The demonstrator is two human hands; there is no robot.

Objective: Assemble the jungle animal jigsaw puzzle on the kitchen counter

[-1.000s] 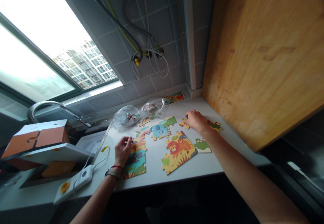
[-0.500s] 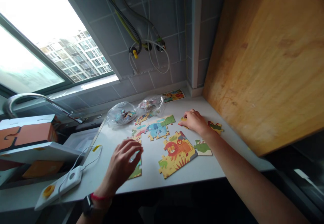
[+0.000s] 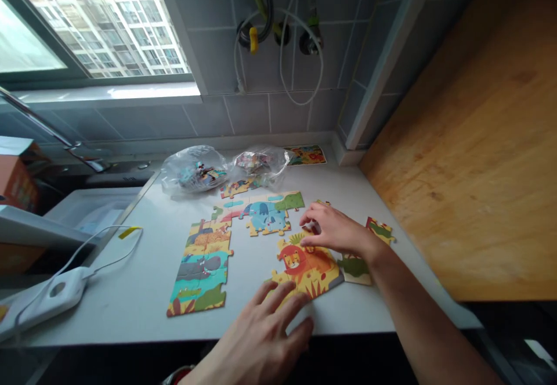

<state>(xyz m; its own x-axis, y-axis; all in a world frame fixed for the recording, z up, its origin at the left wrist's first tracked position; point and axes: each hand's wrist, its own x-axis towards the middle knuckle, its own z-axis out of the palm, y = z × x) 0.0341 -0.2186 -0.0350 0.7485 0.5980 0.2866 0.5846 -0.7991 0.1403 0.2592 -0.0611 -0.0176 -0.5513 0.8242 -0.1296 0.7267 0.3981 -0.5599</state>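
My left hand (image 3: 272,330) lies with spread fingers over the lower left part of the lion puzzle section (image 3: 311,266), holding nothing. Over the top edge of that section hovers my right hand (image 3: 333,228), thumb and fingers apart, with no piece visible between them. A small yellow piece (image 3: 322,202) shows just behind its fingers. The hippo section (image 3: 200,269) lies to the left, joined at its top to the strip with the blue elephants (image 3: 265,216). Right of the lions is a green piece (image 3: 357,269), partly under my right wrist.
Two clear bags of pieces (image 3: 195,170) (image 3: 261,161) and a picture card (image 3: 307,154) stand along the wall. A red-edged piece (image 3: 380,230) is by the wooden panel (image 3: 470,158). A white power strip (image 3: 47,295) with its cable lies left.
My left hand has moved right, from the hippo section to the lion section. My right hand has come nearer the lions and its fingers have opened. The view has shifted.
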